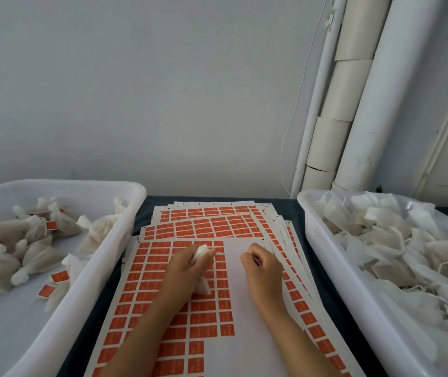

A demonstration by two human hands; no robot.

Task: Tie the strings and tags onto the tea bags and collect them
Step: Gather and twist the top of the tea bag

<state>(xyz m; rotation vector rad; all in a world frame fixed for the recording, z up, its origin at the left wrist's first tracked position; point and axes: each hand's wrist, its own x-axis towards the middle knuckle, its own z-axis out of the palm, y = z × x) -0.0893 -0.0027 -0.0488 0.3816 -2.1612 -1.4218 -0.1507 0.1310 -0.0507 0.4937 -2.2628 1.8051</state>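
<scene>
Your left hand point(187, 263) is wrapped round a tea bag point(200, 253), holding it just over the orange tag sheets point(209, 319) on the worktop. Your right hand point(261, 263) pinches the thin string point(224, 251) running off the bag's neck. Tied bags sit in the left tub point(103, 270), loose ones in the right tub point(323, 246).

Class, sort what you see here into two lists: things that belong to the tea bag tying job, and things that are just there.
Belongs to the job:
tea bag gripped by the left hand
string pinched by the right hand
orange tag sheets
left tub of tied bags
right tub of untied bags

Just there:
white pipes
thin wall cable
</scene>
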